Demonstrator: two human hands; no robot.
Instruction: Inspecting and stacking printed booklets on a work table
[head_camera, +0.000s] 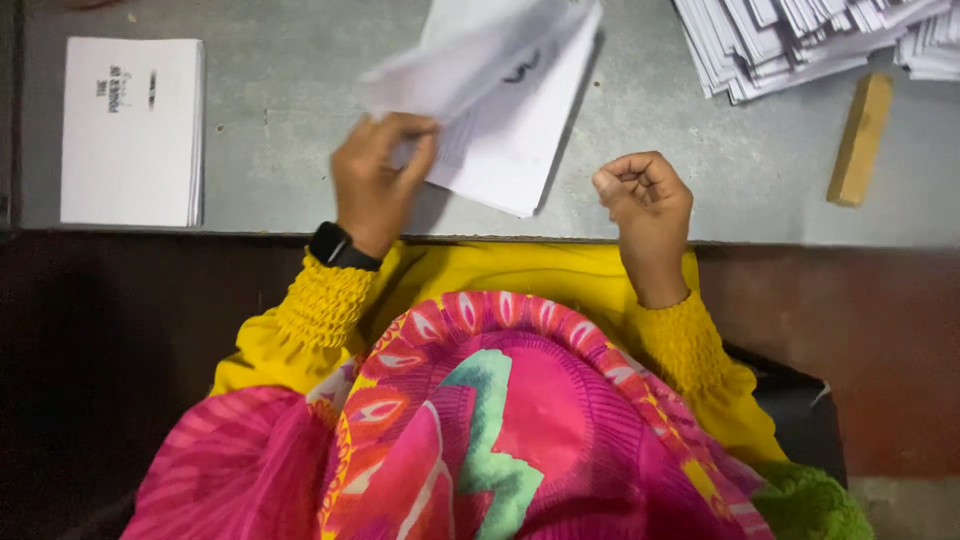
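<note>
My left hand (375, 180) grips the near corner of a folded bundle of white paper sheets (505, 110), which is lifted and blurred above the grey table (300, 90). A black watch sits on that wrist. My right hand (645, 200) is curled into a loose fist at the table's near edge, to the right of the sheets, holding nothing. Both arms wear yellow sleeves, and a pink patterned cloth covers my lap.
A neat stack of white printed booklets (130, 130) lies at the left of the table. A fanned pile of folded white sheets (800, 40) fills the far right corner. A small wooden block (860, 140) lies just below that pile.
</note>
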